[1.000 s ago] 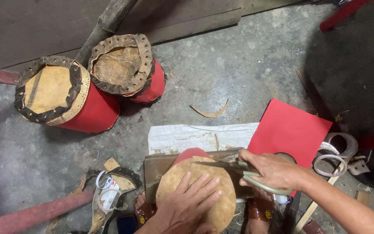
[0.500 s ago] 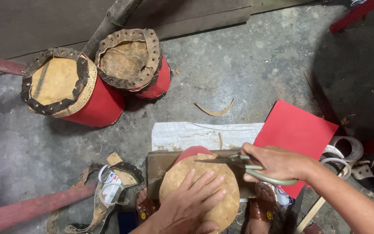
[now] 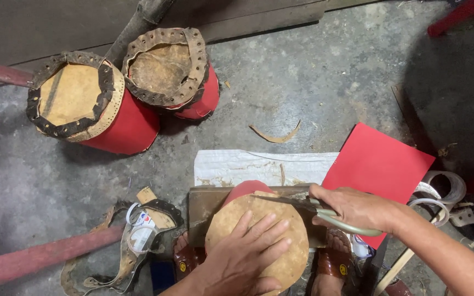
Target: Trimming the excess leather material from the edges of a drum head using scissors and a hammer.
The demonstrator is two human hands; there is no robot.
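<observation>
Left hand [image 3: 248, 246] lies spread flat on the round tan hide disc [image 3: 259, 241]; right hand [image 3: 352, 208] grips grey-handled scissors [image 3: 314, 207] at its upper edge, bare concrete floor [image 3: 325, 82] beyond

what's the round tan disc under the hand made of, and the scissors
The disc, pressed flat by the left hand, looks like rawhide or stiff leather: matte, mottled tan, thin edge. The scissors in the right hand seem metal, dull grey blades, with pale, perhaps plastic-coated handles.
</observation>
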